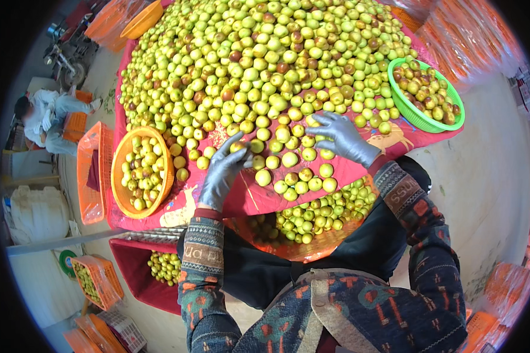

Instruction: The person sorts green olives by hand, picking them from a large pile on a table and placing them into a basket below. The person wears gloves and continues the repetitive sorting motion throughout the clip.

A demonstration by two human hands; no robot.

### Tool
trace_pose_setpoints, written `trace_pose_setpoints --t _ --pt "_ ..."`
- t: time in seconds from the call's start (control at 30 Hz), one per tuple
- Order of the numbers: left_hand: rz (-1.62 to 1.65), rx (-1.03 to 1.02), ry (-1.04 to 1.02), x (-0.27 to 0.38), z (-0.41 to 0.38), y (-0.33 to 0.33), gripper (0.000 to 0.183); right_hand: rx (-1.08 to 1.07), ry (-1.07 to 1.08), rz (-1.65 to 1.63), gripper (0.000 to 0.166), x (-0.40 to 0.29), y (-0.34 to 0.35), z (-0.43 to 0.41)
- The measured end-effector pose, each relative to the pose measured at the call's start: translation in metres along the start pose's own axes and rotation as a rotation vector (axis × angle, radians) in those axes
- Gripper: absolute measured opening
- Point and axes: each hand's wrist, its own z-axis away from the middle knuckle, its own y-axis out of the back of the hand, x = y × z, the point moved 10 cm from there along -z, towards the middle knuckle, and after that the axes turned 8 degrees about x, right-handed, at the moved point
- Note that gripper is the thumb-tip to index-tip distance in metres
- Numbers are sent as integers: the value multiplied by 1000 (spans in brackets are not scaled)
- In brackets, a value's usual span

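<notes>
A large heap of green jujubes (247, 70), some with brown patches, covers the red patterned cloth (265, 198) before me. My left hand (225, 170), in a silver-grey glove, has a brown-tinged jujube (237, 146) between thumb and fingers. My right hand (342, 139), gloved alike, reaches over the heap's near edge. Its fingers are apart and touch or hover just above a few fruits; which of the two I cannot tell. Between the hands lie several loose jujubes (290, 159). Below the cloth's edge, an orange basket (318, 255) at my lap holds more jujubes.
A yellow-orange basket (115, 176) of jujubes stands at the left, a green basket (454, 95) of browner ones at the right. Orange crates (98, 207) and a red-lined container (134, 282) flank my left side. Wrapped crates (472, 39) rise at far right. A person (48, 117) sits far left.
</notes>
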Motion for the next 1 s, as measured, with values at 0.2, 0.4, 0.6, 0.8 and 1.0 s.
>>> trace_pose_setpoints --t 0.2,0.4,0.6,0.8,1.0 --pt "-342 86 -170 4 -4 -5 22 259 -110 -247 30 14 9 -13" --pt "-379 151 -102 4 5 9 22 291 -127 -158 32 22 10 -44" --pt "-293 266 -54 0 2 29 20 371 -175 257 66 6 -13 -130" --pt "-164 255 -29 -7 -9 32 26 277 -230 334 74 -29 -60 -143" --pt "-191 285 38 -18 -8 47 21 105 79 218 66 -96 -72 -96"
